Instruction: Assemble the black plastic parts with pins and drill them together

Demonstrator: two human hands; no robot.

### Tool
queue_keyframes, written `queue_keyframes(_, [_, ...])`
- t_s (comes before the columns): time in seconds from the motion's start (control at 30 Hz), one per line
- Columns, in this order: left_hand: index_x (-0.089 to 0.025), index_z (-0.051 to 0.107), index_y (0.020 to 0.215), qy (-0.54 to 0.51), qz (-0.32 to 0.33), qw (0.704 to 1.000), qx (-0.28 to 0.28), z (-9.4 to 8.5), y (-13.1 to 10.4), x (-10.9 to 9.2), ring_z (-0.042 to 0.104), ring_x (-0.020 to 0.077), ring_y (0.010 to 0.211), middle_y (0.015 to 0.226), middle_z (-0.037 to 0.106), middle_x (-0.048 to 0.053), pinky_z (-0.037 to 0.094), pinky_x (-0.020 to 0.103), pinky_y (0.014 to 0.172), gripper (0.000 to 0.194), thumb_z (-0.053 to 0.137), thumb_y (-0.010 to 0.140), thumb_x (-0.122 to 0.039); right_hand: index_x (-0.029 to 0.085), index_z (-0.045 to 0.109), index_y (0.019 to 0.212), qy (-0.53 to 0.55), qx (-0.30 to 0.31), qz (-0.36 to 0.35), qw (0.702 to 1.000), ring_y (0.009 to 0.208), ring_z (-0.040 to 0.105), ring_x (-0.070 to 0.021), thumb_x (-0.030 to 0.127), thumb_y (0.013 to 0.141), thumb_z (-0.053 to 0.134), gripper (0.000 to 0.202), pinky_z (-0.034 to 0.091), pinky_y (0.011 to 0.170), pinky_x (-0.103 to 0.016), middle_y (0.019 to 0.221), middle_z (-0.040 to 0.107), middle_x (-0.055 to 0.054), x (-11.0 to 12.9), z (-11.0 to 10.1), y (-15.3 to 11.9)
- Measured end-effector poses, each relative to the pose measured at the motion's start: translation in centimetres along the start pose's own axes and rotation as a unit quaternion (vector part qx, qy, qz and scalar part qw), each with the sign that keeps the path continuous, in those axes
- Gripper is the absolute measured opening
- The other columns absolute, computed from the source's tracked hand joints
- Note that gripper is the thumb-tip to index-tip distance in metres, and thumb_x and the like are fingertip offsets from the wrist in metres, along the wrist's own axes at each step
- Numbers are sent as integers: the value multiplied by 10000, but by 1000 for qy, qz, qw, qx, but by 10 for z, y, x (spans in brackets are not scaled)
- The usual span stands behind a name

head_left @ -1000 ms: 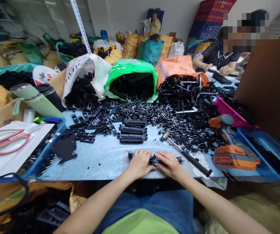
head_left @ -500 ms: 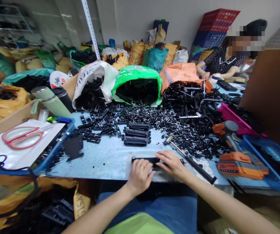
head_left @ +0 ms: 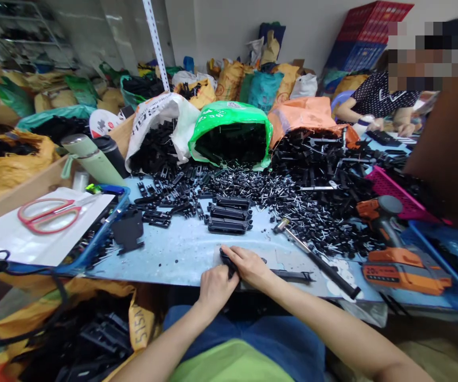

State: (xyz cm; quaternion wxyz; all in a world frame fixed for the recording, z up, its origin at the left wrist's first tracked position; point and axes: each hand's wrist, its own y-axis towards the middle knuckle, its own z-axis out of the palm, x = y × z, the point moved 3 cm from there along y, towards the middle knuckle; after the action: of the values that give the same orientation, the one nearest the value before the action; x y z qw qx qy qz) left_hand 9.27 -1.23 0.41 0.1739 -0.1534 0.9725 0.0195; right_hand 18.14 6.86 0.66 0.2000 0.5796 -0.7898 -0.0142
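At the table's front edge, my left hand (head_left: pixel 217 286) is closed around the near end of a black plastic part (head_left: pixel 226 259). My right hand (head_left: pixel 248 263) presses over the same part from above, its fingers curled at the far end; most of the part is hidden under both hands. A long black plastic bar (head_left: pixel 295 276) lies on the table by my right wrist. Beyond my hands, several finished-looking black bars (head_left: pixel 229 216) lie in a small stack. A hammer (head_left: pixel 316 257) with a black handle rests to the right of them.
Loose black parts and metal pins (head_left: pixel 252 183) are heaped before a green sack (head_left: pixel 231 109). An orange cordless drill (head_left: pixel 406 270) lies right, near a pink basket (head_left: pixel 398 193). Red scissors (head_left: pixel 49 215) sit on paper at left. Another person's hands (head_left: pixel 406 129) work at far right.
My hands have drawn together at the left, and the part between them is now turned pointing away from me. The long bar shows beside my right wrist. The view has shifted slightly.
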Motion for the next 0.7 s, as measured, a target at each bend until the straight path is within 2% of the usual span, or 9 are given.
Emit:
queue_keyframes(0.13, [-165,639,709,-3,16,1000,4,1,2,5,645,202,660,698,676,68,424,275,590,268,490,833,-350,206,243,1401,-4,-5,4,1000,906,535,-202,47,810,401,632,490,772,-335,1022,533,-97,-2,7,-2])
queue_keyframes(0.3, [-174,620,689,4,28,1000,-2,1,3,10,640,194,656,676,657,52,425,269,598,264,488,839,-346,116,273,1388,-67,18,29,997,840,506,-240,67,797,447,618,480,740,-388,1013,533,-147,-1,18,5])
queue_keyframes(0.37, [-169,617,709,14,23,1000,-3,0,2,10,637,198,648,678,652,54,423,272,584,256,494,839,-351,108,289,1377,-74,22,29,997,846,512,-238,69,804,447,596,478,749,-387,1044,539,-156,2,14,7])
queue_keyframes(0.47, [-169,612,722,26,56,998,4,-6,2,12,629,206,653,676,639,55,424,281,578,279,485,849,-382,163,317,1359,-71,-2,12,997,1011,505,-247,96,835,436,541,446,857,-410,1232,474,-156,3,-6,-5])
queue_keyframes(0.53, [-165,614,784,32,121,992,-21,-14,4,13,623,226,751,755,643,77,435,302,625,306,463,859,-420,190,329,1347,-83,-42,30,995,1127,454,-264,206,869,452,494,394,933,-446,1312,420,-148,-4,-26,-28])
queue_keyframes(0.6, [-154,595,976,42,233,970,-59,-21,10,8,584,254,925,970,630,120,433,345,743,343,449,863,-442,170,385,1305,-111,-77,83,987,1122,458,-296,397,849,500,521,396,914,-469,1267,461,-173,-17,-41,-59])
queue_keyframes(0.67, [-142,500,1172,56,353,932,-66,-21,20,0,536,264,1023,1143,566,149,398,382,839,439,464,856,-444,154,532,1130,-141,-67,122,980,962,542,-303,544,782,534,524,452,777,-434,1079,569,-184,-30,-47,-87])
queue_keyframes(0.7, [-133,460,1220,64,395,915,-54,-18,26,-5,538,261,1014,1150,560,155,392,385,848,483,475,851,-444,162,586,992,-153,-49,128,979,847,572,-281,574,768,533,472,459,696,-396,950,605,-163,-35,-46,-96])
